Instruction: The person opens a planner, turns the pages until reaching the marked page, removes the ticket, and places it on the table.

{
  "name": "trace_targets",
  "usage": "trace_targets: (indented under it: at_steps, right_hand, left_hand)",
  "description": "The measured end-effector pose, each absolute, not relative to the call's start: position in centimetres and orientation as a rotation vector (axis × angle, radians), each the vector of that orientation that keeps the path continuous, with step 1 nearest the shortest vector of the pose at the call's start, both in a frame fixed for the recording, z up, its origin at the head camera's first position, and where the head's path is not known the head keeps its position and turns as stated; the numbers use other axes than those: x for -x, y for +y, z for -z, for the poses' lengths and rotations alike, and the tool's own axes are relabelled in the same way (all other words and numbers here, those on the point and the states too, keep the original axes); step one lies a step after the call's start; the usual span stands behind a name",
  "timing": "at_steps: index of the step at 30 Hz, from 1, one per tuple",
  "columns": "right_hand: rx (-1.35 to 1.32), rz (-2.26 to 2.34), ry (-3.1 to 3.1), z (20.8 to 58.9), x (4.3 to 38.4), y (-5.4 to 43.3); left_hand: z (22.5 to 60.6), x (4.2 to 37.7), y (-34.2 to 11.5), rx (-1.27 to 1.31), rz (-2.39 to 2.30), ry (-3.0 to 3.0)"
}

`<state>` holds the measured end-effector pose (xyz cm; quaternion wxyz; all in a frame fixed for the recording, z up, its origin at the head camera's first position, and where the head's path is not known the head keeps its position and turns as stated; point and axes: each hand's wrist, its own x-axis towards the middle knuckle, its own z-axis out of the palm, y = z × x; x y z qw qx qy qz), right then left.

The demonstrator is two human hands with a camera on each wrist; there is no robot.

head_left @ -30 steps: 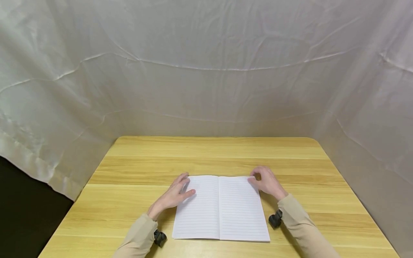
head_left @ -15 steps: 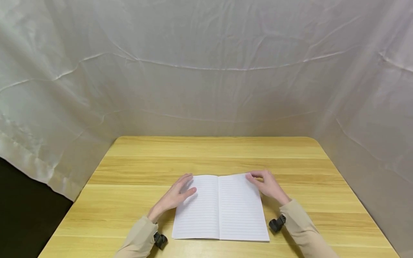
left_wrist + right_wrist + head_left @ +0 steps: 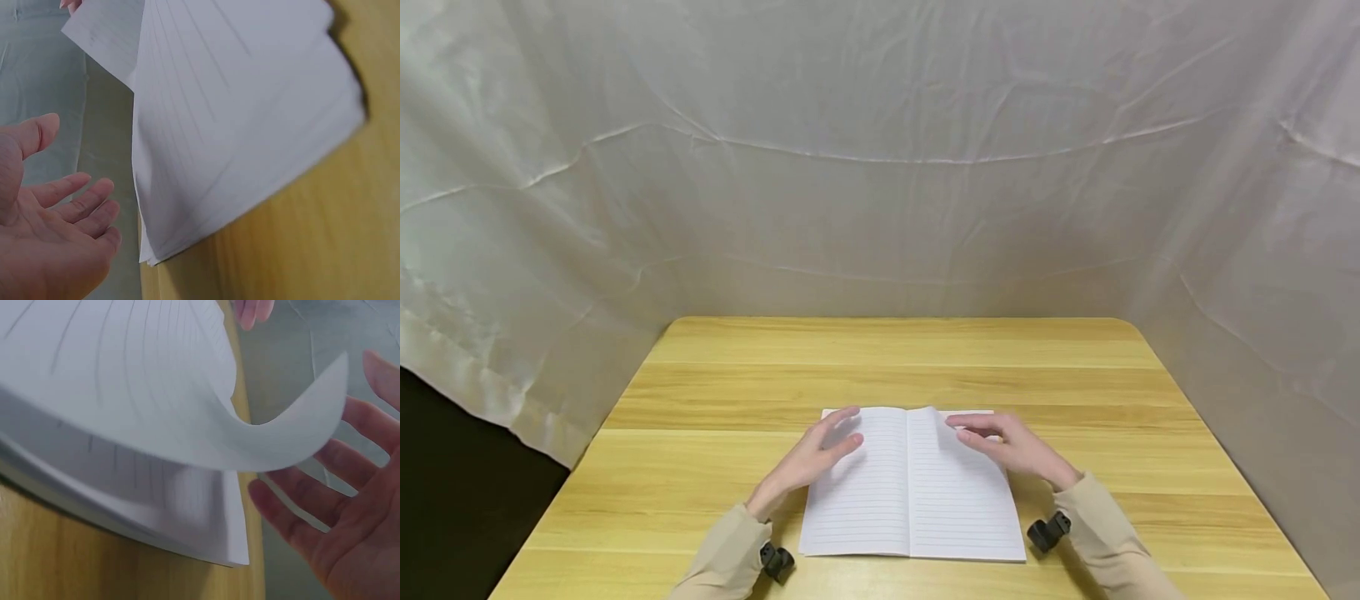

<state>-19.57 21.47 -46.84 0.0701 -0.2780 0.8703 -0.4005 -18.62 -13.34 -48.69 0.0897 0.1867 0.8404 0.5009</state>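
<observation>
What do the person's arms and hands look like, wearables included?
Left hand and right hand: bare, no gloves or rings visible. Left sleeve and right sleeve: long, plain beige, no markings visible. Left wrist device and right wrist device: black, compact; no cables visible.

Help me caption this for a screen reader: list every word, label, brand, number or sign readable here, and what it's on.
No readable text.
Open notebook: only ruled lines, no legible writing.
Left wrist's black device and right wrist's black device: too small to tell whether they bear markings.
</observation>
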Motion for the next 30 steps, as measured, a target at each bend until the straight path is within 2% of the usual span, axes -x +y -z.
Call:
trace_targets:
  at_steps: [10, 30]
  right_hand:
    - [1.015, 1.176, 2.465, 46.7, 19.3, 21.3]
    - [0.997, 1.146, 2.372, 46.6, 19.3, 19.9]
  left_hand:
    - [48.5, 18.6, -12.6, -0.627, -1.532, 2.386]
    - [48.3, 18.8, -11.1, -0.781, -1.615, 2.18]
